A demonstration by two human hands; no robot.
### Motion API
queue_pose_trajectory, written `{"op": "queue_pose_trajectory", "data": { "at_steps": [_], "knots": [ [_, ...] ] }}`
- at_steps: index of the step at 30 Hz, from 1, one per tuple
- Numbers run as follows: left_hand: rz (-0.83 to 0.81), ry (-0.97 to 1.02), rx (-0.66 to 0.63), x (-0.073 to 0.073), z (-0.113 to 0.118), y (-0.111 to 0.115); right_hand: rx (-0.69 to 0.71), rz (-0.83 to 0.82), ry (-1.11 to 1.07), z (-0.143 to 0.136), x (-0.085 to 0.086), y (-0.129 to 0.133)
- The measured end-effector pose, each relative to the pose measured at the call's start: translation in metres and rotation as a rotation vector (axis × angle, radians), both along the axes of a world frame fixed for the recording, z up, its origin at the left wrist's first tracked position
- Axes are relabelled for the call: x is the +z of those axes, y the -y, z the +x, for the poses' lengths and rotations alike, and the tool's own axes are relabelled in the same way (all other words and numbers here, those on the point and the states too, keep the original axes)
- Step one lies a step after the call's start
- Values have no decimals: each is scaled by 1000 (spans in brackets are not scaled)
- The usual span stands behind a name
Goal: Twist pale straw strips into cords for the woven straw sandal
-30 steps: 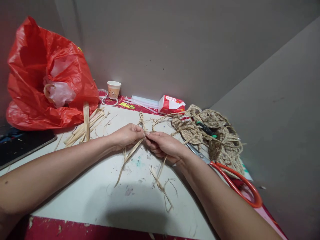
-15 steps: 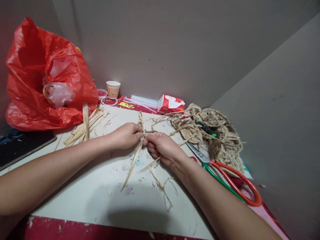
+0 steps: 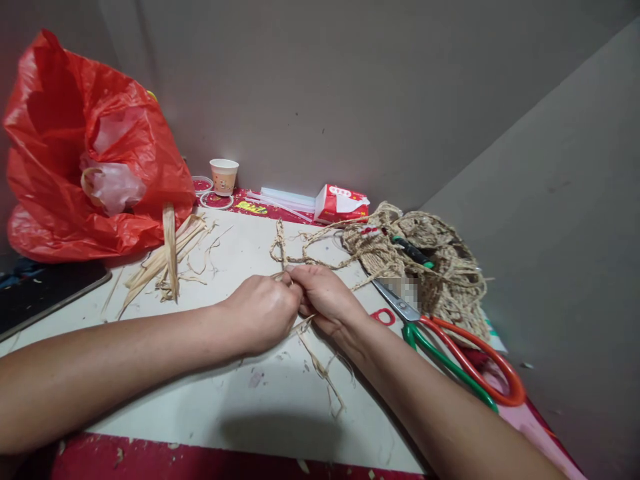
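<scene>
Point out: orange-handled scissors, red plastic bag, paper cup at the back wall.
Orange-handled metal scissors [image 3: 470, 357], head view, on the orange handle loop.
Crumpled red plastic bag [image 3: 60, 120], head view, on its upper left side.
Small paper cup [image 3: 223, 177], head view, on the middle of its wall.

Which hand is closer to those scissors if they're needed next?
The right hand, probably. The scissors lie just to its right on the table, beside the woven straw pile. The left hand sits on the far side, and both hands are pinching the straw braid.
</scene>
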State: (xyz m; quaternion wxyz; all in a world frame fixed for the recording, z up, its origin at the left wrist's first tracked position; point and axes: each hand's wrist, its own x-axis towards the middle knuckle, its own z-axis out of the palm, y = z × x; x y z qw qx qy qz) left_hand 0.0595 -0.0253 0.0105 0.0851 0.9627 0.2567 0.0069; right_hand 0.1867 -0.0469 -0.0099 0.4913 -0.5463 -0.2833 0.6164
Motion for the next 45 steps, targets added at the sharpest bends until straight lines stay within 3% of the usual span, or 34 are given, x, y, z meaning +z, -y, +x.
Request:
{"op": "queue_pose_trajectory", "data": {
  "at_steps": [4, 7, 13, 16, 18, 21, 24, 27, 29, 31, 33, 36, 39, 45],
  "knots": [
    [-127, -148, -101, 20, -2, 10, -6, 10, -103, 12, 9, -3],
    [-160, -64, -130, 25, -4, 14, -37, 32, -183, 22, 16, -6],
    [-152, -43, -280, -1, -2, 21, -69, 61, -300, 30, 22, -11],
    [-129, -76, -350, -3, -4, 29, -70, 74, -328, 32, 21, -12],
    [-198, -52, -396, 8, -9, 34, -66, 80, -335, 32, 20, -13],
    [-399, 57, -421, 39, -18, 42, -54, 88, -336, 31, 17, -14],
    [-588, 170, -326, 71, -25, 42, -27, 95, -333, 28, 13, -14],
    [-549, 458, -126, 86, -28, 21, -1, 110, -334, 26, 11, -14],
    [-323, 746, 73, 82, -29, -8, 13, 118, -336, 25, 9, -14],
    [-110, 888, 333, 70, -34, -46, 29, 120, -336, 24, 8, -14],
    [106, 771, 590, 53, -42, -81, 48, 116, -332, 24, 7, -14],
    [196, 661, 734, 32, -54, -111, 78, 104, -324, 24, 6, -14],
    [250, 586, 773, 25, -56, -112, 99, 98, -314, 24, 6, -13],
    [-216, 793, 515, 19, -30, -89, 144, 91, -296, 25, 5, -13]
  ]
}}
